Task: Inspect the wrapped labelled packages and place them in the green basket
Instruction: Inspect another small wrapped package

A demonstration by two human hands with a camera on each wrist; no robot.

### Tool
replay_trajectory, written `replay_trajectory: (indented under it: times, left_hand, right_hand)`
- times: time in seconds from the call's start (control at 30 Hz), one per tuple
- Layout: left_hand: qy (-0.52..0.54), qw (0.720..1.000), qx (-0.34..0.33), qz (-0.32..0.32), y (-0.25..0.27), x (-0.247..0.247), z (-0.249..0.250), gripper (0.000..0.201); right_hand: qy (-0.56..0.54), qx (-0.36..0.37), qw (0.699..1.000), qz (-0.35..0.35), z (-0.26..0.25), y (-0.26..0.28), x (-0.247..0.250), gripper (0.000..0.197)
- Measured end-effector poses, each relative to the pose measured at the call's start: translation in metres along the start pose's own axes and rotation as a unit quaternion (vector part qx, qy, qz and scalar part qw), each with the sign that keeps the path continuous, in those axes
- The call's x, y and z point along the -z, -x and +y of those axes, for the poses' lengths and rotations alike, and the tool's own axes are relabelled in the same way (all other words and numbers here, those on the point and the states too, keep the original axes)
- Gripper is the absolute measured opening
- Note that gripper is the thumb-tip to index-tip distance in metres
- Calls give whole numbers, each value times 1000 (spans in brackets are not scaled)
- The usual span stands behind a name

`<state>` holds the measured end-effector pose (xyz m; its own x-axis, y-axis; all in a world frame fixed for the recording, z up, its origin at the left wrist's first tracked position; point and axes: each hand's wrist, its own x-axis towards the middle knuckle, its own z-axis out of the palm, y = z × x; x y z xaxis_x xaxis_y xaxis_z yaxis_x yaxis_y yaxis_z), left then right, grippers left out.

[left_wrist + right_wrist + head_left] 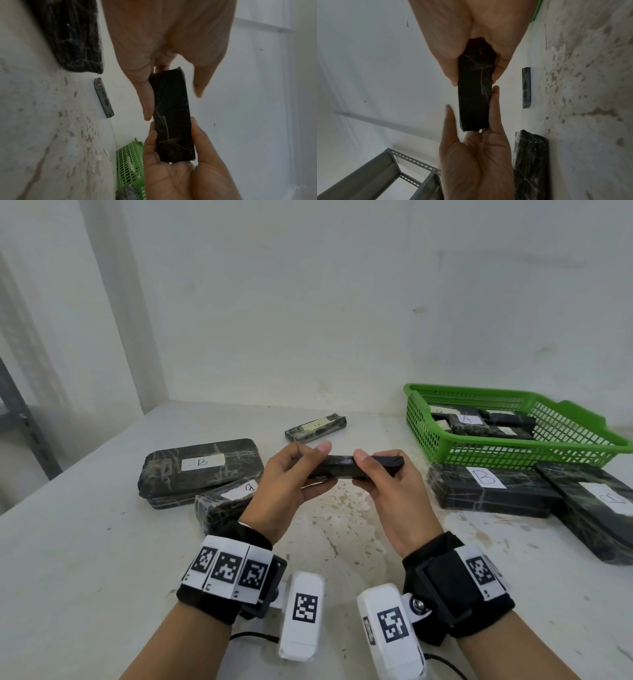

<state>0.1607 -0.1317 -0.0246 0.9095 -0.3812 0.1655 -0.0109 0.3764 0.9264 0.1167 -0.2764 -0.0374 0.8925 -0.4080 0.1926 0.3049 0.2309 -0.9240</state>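
Tabletop (102, 542), pale and stained, carries everything; next in size, a green basket (582, 436) at far right already holds several wrapped packs. Big packs marked B lie just before the basket (489, 491) and at left (202, 467), and a slim pack (315, 428) sits further back. Smallest is the narrow black bar (356, 467), held up over the table's middle, well short of the basket. Left hand (291, 487) pinches one end between thumb and fingers; right hand (387, 491) grips the other end the same way. The bar looks stiff and light, its glossy film likely slick, so holding by the long edges near each end seems safest. No label shows on it.
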Motion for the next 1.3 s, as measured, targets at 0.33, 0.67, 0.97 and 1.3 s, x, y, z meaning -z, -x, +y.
replay_trajectory:
  times: [0.33,0.67,0.97,1.3]
  left_hand:
    - [-15,1000,14,2,-1,2,-3,8]
    - [-29,997,-15,69,-3,3,-6,54]
    - [80,992,-48,87,-6,9,0,45]
    - [134,991,1,23,-3,8,3,46]
  right_hand:
    - [40,26,999,3,2,4,-1,32]
    - [45,64,997,3,-1,4,1,30]
    - [8,-4,999,-42,-12,3,-2,48]
    - [-242,-42,957,-156,-27,8,0,37]
